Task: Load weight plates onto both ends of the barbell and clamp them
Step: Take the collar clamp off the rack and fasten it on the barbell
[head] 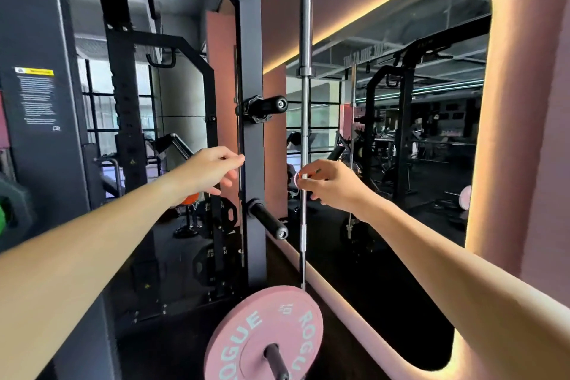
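Observation:
A pink Rogue weight plate sits on a dark barbell sleeve at the bottom centre, the sleeve end pointing towards me. A black clamp collar hangs on the upper storage peg of the rack upright. My right hand pinches a small pink round object beside an upright steel bar. My left hand reaches towards the upright below the clamp, fingers relaxed and holding nothing.
A bare lower storage peg juts from the upright. Black plates are stored behind it. A large lit mirror fills the pink wall on the right. A dark rack post with a warning label stands at the left.

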